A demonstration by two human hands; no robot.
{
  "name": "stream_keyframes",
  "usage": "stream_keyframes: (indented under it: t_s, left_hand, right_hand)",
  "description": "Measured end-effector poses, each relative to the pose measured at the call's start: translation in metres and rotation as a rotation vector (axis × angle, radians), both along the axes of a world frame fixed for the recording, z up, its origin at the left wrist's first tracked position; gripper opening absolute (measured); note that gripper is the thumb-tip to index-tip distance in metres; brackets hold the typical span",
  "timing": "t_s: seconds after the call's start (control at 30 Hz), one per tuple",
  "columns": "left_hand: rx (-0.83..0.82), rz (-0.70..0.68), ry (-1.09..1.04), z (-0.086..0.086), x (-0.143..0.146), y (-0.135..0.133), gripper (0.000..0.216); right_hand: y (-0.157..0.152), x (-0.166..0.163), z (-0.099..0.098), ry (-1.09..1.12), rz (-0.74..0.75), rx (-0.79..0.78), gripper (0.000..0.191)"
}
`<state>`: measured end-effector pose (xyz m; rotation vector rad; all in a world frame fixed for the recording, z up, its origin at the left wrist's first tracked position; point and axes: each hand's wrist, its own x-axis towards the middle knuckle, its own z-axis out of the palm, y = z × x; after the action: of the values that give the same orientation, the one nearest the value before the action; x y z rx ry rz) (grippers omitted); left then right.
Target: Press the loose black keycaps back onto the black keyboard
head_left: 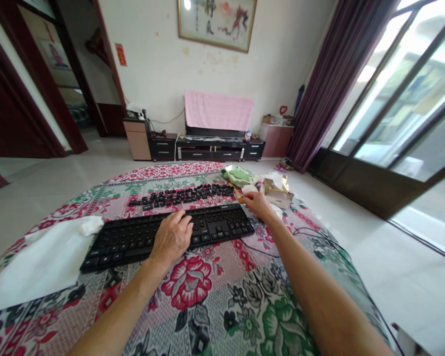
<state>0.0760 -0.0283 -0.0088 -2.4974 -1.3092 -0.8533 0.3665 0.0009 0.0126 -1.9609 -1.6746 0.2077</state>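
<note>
- The round-edged table wears a tablecloth (191,283) printed with red, green and grey flowers, which spreads under everything on it.
- A thin black cable (326,240) lies on the cloth to the right of the right forearm.
- A white sheet of cloth or paper (46,257) lies at the left, one crumpled corner beside the keyboard's left end.
- The long black plastic keyboard (203,227) lies at a slant across the middle of the table; many of its key positions are without caps, while caps sit along its near row.
- The left hand (173,235) rests on the keyboard right of its middle, fingers bent and close together; whether they grip anything I cannot tell.
- The right hand (257,203) is just beyond the keyboard's far right corner, thumb and fingertips pinching a small orange-yellow piece (240,200).
- Loose black plastic keycaps (181,197) lie in a long band behind the keyboard.
- Past the right hand are a pale-green soft packet (240,175) and a shiny gold tissue box (280,192).
- Well beyond, a pink cloth (219,110) hangs above a low black cabinet (211,150).
</note>
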Motion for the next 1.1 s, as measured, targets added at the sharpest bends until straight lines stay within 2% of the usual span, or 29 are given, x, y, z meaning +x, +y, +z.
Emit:
stream_keyframes:
  t_s: [0.2, 0.4, 0.67, 0.97, 1.1]
  left_hand:
    - [-0.023, -0.049, -0.010, -0.008, 0.016, 0.011, 0.031]
    - [-0.011, -0.059, -0.013, -0.013, 0.014, 0.012, 0.031]
    - [-0.010, -0.064, -0.011, -0.012, 0.014, 0.012, 0.032]
    - [-0.003, -0.067, -0.004, -0.011, 0.014, 0.012, 0.032]
    - [-0.013, -0.060, 0.010, -0.011, 0.015, 0.011, 0.032]
  right_hand:
    - [0.049, -0.006, -0.007, -0.105, -0.049, -0.029, 0.027]
    - [0.072, -0.007, -0.010, -0.160, -0.106, -0.143, 0.023]
    - [0.078, -0.014, -0.005, -0.208, -0.157, -0.259, 0.020]
    - [0.078, -0.017, -0.002, -0.230, -0.189, -0.274, 0.023]
    - [0.068, -0.017, 0.002, -0.226, -0.159, -0.248, 0.024]
